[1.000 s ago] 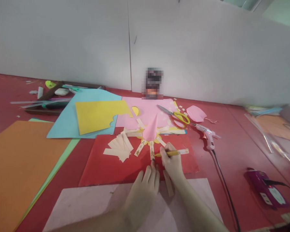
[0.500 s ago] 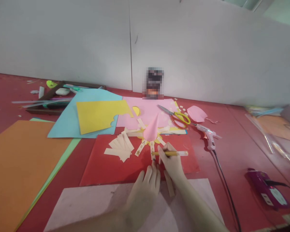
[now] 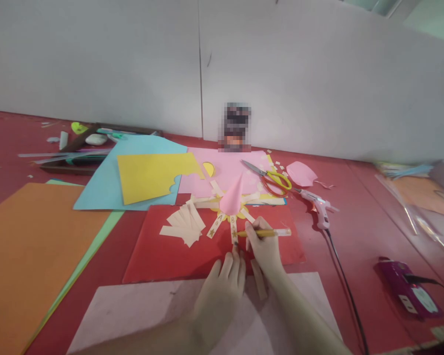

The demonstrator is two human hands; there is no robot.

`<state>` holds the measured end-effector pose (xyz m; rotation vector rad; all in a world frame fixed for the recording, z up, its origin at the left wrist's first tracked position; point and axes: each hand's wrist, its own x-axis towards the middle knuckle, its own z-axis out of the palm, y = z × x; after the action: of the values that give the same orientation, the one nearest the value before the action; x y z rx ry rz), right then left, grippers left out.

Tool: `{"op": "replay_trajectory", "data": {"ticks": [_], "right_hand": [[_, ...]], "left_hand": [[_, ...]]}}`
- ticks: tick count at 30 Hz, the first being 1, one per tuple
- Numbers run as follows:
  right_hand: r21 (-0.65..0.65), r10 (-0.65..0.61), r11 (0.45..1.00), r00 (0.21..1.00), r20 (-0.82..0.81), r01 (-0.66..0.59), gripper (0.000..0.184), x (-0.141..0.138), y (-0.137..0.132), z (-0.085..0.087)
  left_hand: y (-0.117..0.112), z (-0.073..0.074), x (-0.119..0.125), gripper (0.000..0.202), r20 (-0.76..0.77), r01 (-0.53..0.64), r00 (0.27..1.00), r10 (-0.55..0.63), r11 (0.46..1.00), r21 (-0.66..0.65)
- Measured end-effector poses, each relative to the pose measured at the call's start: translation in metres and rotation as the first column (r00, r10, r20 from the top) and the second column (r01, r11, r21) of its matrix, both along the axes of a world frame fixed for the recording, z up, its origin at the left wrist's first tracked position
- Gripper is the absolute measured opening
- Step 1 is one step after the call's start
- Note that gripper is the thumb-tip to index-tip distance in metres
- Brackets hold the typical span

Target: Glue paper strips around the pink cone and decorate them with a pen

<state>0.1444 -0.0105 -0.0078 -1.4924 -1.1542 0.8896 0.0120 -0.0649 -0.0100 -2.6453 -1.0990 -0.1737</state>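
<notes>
My right hand (image 3: 263, 249) is closed on a yellow pen (image 3: 268, 232), whose tip rests on a lettered beige paper strip (image 3: 233, 230). My left hand (image 3: 222, 291) lies flat with its fingers stretched out, and a fingertip presses the near end of that strip. The strip fans out with others from under a pink paper cone (image 3: 233, 196) on a yellow disc. All of this sits on a red paper sheet (image 3: 170, 256). A loose pile of blank beige strips (image 3: 184, 226) lies to the left of the cone.
Yellow-handled scissors (image 3: 272, 178) and a glue gun (image 3: 320, 207) with a black cord lie to the right. Orange (image 3: 29, 256), blue (image 3: 99, 190), yellow (image 3: 148, 175) and pink (image 3: 229, 170) sheets lie about. A purple device (image 3: 407, 288) sits at the right. A grey wall (image 3: 281, 74) stands behind.
The pen in my right hand has shifted slightly over the strip. My left hand has stayed in place.
</notes>
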Motion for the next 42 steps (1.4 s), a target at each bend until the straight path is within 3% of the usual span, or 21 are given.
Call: {"op": "replay_trajectory", "data": {"ticks": [24,35,42], "right_hand": [[-0.032,0.006,0.999,1.0,-0.011,-0.006,0.03,-0.0013,0.0015,-0.0002],[0.023,-0.046,0.999,0.997,0.055,0.045,0.03,-0.0009,-0.0003,0.0008],[-0.008,0.002,1.0,1.0,0.007,-0.002,0.03,-0.0014,0.0003,0.0032]], "left_hand": [[0.0012,0.0023,0.0005,0.039,0.028,0.0,1.0,-0.001,0.999,0.041],[0.0005,-0.0006,0.0002,0.037,0.041,-0.003,0.999,0.002,0.999,0.034],[0.0017,-0.0017,0.0001,0.037,0.023,0.007,1.0,-0.007,1.0,0.026]]}}
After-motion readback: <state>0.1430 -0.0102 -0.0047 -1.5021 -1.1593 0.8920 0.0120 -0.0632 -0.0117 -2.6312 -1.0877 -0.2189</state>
